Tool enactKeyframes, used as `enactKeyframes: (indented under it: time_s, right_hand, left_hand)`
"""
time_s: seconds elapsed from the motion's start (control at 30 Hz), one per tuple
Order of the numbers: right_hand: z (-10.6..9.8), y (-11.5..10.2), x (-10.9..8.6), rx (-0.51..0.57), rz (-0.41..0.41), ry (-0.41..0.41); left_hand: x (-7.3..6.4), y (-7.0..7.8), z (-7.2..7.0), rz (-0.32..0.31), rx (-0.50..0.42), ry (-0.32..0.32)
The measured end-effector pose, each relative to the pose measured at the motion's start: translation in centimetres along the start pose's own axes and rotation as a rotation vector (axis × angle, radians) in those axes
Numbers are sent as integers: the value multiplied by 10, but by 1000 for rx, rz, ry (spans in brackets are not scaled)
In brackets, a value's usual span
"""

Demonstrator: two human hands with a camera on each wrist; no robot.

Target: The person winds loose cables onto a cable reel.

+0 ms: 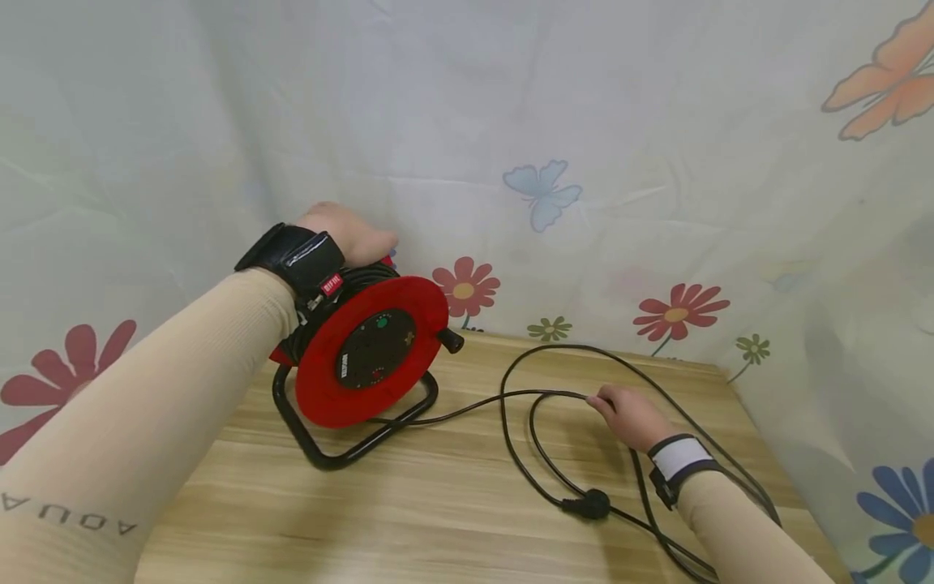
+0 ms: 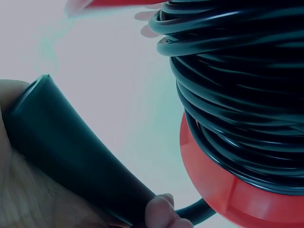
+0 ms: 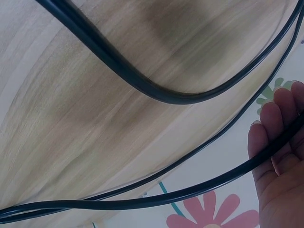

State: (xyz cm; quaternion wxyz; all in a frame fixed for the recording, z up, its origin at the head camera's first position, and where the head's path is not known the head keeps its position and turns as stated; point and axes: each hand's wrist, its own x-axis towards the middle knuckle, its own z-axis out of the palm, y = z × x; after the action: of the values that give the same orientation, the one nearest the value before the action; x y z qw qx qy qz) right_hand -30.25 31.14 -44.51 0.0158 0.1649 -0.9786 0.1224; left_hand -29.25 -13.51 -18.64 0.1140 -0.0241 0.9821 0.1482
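Note:
A red and black cable reel [image 1: 426, 324] stands on its black tube frame at the left of the table in the head view. My left hand [image 1: 346, 233] is at its top. The left wrist view shows that hand's fingers curled round the reel's black handle grip [image 2: 80, 152], beside the wound black cable [image 2: 237, 95]. Further right, my right hand [image 1: 633, 418] holds a length of black cable [image 1: 474, 404] that runs from the reel. In the right wrist view the cable [image 3: 190, 194] crosses the curled fingers [image 3: 270, 118].
Loose cable loops lie on the wooden table [image 1: 438, 527] around the right hand. Among them is a black plug [image 1: 589, 504]. A black crank knob [image 1: 452, 341] sticks out from the reel's face. Behind the table hangs a pale curtain [image 1: 409, 105] with flowers and butterflies.

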Motion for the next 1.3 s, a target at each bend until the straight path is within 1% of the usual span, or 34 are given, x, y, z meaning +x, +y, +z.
enactKeyframes:
  time_s: [0.1,0.23,0.47,0.57,0.67,0.77,0.97,1.07,1.2,1.3]
  right_hand:
    - [-2,-1,-2,14,19,-8]
    - [-3,-1,-4,16,32,-13]
    - [-3,3,-6,16,34,-11]
    - [-3,5,-6,16,34,-10]
    - [-3,7,-7,21,37,-16]
    - [-4,8,-7,21,42,-16]
    - [-6,11,-8,-3,17,22]
    - [-6,11,-8,-10,7,21]
    - [-6,10,-9,-5,12,19]
    - [-7,9,-10,-4,9,24]
  left_hand:
    - [0,1,0,33,36,10]
    - [-1,2,0,53,51,5]
    - [-1,4,0,33,22,-29]
    - [0,5,0,34,4,-43]
    - [1,6,2,48,1,-50]
    - [3,7,4,73,20,-48]
    - [8,9,6,119,74,-30]
    - [10,9,7,129,73,-29]
    - [9,9,9,137,48,-34]
    - [7,8,9,162,45,-41]
